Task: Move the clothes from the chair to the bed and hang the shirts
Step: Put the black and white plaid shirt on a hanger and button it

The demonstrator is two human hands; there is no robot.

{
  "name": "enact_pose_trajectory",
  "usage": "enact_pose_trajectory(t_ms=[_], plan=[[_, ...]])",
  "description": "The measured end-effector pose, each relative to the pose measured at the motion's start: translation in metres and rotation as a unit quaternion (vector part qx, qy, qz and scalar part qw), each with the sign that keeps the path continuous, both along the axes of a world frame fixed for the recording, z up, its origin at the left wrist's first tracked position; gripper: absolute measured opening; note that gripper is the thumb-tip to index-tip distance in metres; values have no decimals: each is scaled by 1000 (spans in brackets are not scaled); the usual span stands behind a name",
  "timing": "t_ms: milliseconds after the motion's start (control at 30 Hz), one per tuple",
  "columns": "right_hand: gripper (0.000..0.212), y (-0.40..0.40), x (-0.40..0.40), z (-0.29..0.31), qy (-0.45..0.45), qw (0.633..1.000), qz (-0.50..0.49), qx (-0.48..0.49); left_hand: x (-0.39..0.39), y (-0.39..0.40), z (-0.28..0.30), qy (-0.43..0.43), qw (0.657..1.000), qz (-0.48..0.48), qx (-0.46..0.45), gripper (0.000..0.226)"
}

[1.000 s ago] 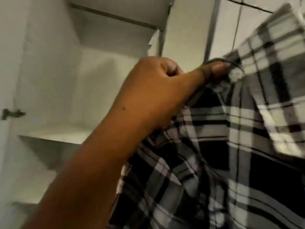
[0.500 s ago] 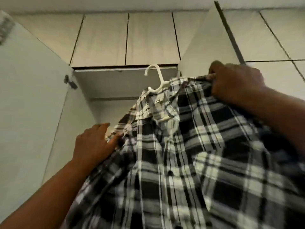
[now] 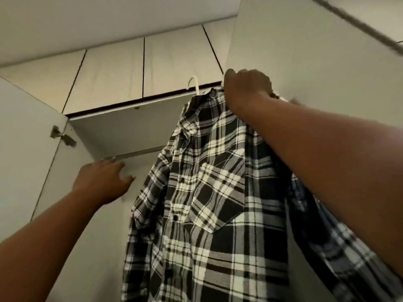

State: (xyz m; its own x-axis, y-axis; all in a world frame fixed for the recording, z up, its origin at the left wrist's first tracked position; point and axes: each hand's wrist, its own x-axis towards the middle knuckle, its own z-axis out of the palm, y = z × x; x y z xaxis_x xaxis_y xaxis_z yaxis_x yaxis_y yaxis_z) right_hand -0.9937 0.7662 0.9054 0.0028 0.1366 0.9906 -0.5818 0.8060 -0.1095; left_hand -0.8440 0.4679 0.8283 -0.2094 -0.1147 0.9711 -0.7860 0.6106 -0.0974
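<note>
Hanging is the step in hand. A black-and-white plaid cotton shirt (image 3: pixel 209 192) is draped on a white plastic hanger (image 3: pixel 194 83), and the right hand (image 3: pixel 247 88) grips it at the shoulder, fingers curled round fabric and hanger arm alike. The hook pokes up just left of that hand, level with the top edge of the white wardrobe (image 3: pixel 122 125) — not on anything, as far as I can judge. The left hand (image 3: pixel 102 182) is spread wide and holds nothing, fingertips near the grey metal rail (image 3: pixel 135 154) just above it. Next, the hook probably needs lowering and swinging inward over that rail — the shirt's weight may tilt it.
</note>
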Motion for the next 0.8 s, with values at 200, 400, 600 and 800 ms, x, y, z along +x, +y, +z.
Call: enact_pose_trajectory(t_ms=[200, 400, 600, 800], plan=[[33, -74, -82, -1, -16, 999, 38, 1, -85, -15, 14, -63, 991, -59, -99, 63], [32, -130, -121, -23, 29, 999, -30, 36, -142, -56, 18, -80, 984, -108, -114, 63], [26, -181, -137, -31, 15, 995, -100, 26, -174, -117, 12, -64, 977, -172, -111, 62], [27, -224, -138, -10, -11, 989, -147, -19, -207, -188, 4, -47, 961, -253, -105, 58]])
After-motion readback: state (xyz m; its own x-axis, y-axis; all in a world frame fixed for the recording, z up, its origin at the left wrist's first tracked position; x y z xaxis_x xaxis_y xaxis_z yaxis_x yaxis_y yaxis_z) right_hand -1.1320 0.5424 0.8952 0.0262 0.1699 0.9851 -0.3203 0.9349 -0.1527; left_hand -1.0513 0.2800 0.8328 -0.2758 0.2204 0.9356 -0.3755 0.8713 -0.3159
